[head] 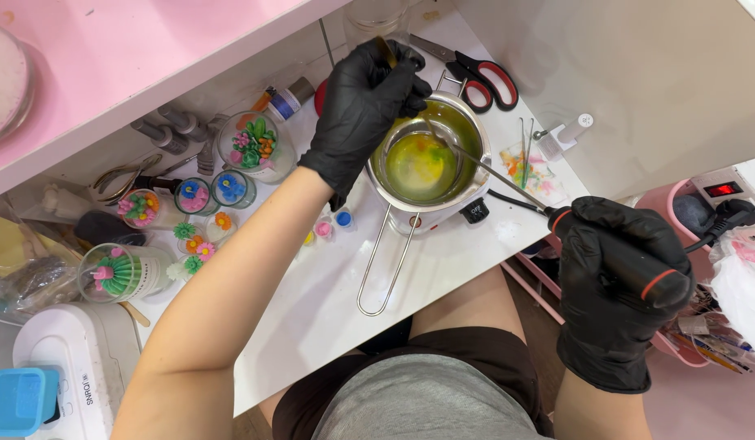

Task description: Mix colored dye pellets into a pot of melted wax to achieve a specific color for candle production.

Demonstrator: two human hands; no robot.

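A steel pot [474, 134] with yellow-green liquid [422, 163] stands on a small black-and-white warmer [474, 210] on the white table [329, 301]. Its long wire handle [381, 269] points toward me. My left hand [365, 98], in a black glove, hovers over the pot's left rim, pinching a thin metal utensil [433, 126] with a brownish top end that dips into the liquid. My right hand [618, 285], also gloved, grips the black, red-striped handle [667, 285] of a small strainer [410, 147] whose bowl rests inside the pot.
Red-and-black scissors [483, 77] lie behind the pot, tweezers [524, 151] to its right. Glass cups with coloured flower shapes [251, 147] crowd the left. A white appliance [68, 367] and blue box [15, 399] sit lower left; a power strip [724, 189] sits right.
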